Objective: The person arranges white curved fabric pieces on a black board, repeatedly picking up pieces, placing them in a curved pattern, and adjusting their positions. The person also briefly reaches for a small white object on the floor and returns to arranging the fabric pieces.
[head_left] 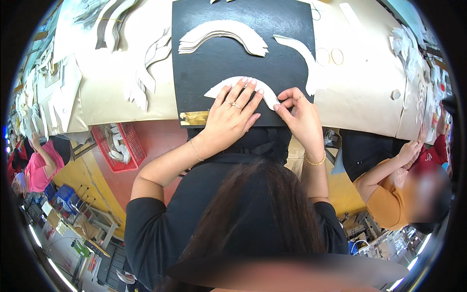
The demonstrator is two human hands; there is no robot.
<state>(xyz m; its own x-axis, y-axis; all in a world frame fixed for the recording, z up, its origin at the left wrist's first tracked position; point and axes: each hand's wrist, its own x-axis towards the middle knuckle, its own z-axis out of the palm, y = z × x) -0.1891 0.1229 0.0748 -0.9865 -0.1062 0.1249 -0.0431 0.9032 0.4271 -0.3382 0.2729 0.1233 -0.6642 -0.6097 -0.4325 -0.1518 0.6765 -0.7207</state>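
A curved, whitish strip (268,96) lies arched on a black mat (219,63) right in front of me. My left hand (232,110) rests flat across its middle, with the fingers stretched out and covering part of it. At the strip's right end, the thumb and forefinger of my right hand (300,111) pinch the tip. Farther up the mat is a stack of similar curved pieces (224,30). Another curved strip (302,52) lies along the mat's right edge.
Loose curved strips (154,56) and a banded bundle (113,24) lie on the table to the left. A brass-coloured plate (194,118) sits on the mat's near left corner. Below the table edge stands a red basket (137,141). A co-worker in orange (384,194) is at right.
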